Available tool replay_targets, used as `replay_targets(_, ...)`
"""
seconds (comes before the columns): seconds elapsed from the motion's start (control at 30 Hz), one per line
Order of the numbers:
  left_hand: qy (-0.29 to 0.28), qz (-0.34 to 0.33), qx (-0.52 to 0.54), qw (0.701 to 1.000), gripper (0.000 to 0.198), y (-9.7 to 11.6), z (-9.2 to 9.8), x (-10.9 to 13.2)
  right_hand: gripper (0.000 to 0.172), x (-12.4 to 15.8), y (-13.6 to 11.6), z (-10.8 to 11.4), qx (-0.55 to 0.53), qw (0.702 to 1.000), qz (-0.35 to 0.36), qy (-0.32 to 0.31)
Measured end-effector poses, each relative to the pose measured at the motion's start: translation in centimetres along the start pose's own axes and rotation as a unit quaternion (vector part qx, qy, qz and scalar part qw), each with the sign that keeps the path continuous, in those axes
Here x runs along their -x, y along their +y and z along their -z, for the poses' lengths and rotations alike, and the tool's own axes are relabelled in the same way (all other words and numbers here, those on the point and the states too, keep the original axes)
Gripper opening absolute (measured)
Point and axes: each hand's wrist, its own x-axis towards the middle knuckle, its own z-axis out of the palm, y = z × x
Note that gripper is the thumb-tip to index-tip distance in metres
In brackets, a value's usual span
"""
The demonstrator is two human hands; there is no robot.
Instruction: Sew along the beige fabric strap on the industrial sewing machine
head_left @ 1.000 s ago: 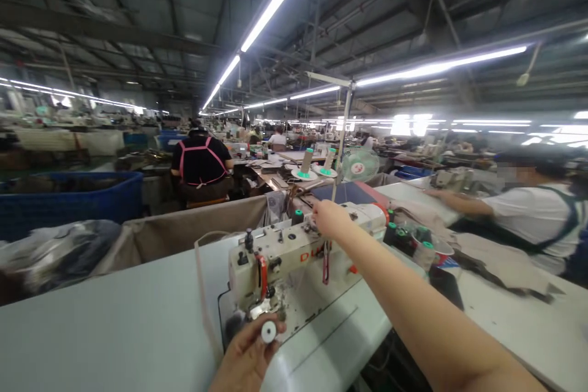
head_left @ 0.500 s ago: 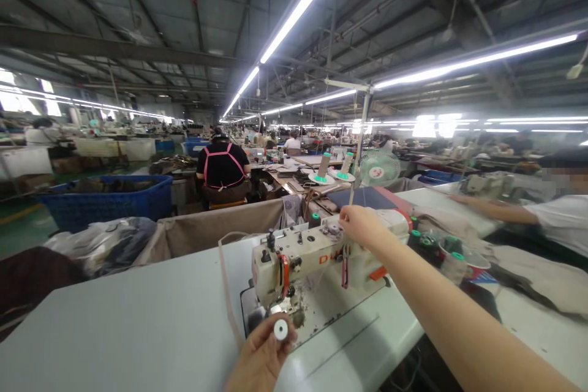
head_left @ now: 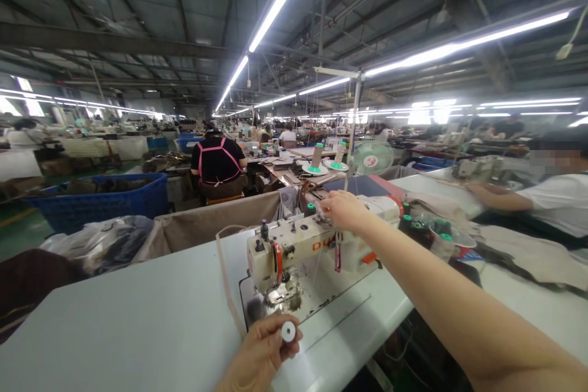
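A cream sewing machine point(head_left: 303, 246) stands on the pale grey table point(head_left: 114, 312) in front of me. My left hand point(head_left: 264, 352) is low at the table's near edge, fingers closed on a small white bobbin point(head_left: 288, 331). My right hand point(head_left: 342, 209) reaches over the top of the machine, fingers pinched together near the bobbin winder; whatever they hold is too fine to make out. A thin thread point(head_left: 316, 269) hangs down in front of the machine. Green-based thread cones point(head_left: 316, 159) stand behind it.
A small fan point(head_left: 373, 158) on a pole stands behind the machine. A cup and several green-capped spools point(head_left: 436, 236) sit to the right. A person in a white shirt point(head_left: 551, 202) works at right. Another person in a black top point(head_left: 215, 162) sits ahead. Blue crate point(head_left: 101, 202) at left.
My right hand has shifted slightly left along the machine's top. My left hand keeps hold of the bobbin, and the view has swung a little.
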Motion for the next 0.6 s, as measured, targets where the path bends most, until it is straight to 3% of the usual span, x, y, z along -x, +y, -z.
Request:
replay_targets(0.1, -0.025, 0.007, -0.028, 0.999, 0.049, 0.0, -0.3, 0.1, 0.021, 0.1, 0.7, 0.5, 0.024, 0.999, -0.022, -0.029)
replay_targets(0.27, -0.034, 0.009, -0.016, 0.999, 0.047, -0.5, -0.5, -0.2, 0.028, 0.4, -0.2, 0.1, 0.055, 0.998, -0.017, 0.031)
replay_targets(0.37, -0.061, 0.017, -0.020, 0.998, 0.050, -0.6, -0.2, -0.3, 0.026, 0.2, -0.6, 0.3, 0.057, 0.998, 0.011, 0.025)
replay_targets(0.47, -0.077, 0.020, -0.036, 0.996, 0.050, -0.6, 0.1, -0.4, 0.025, 0.3, -0.6, 0.8, 0.067, 0.998, -0.011, 0.014)
replay_targets(0.6, -0.091, 0.032, -0.045, 0.994, 0.050, -0.6, 0.4, -0.4, 0.028, 0.6, -1.2, 0.7, 0.076, 0.996, 0.005, 0.054)
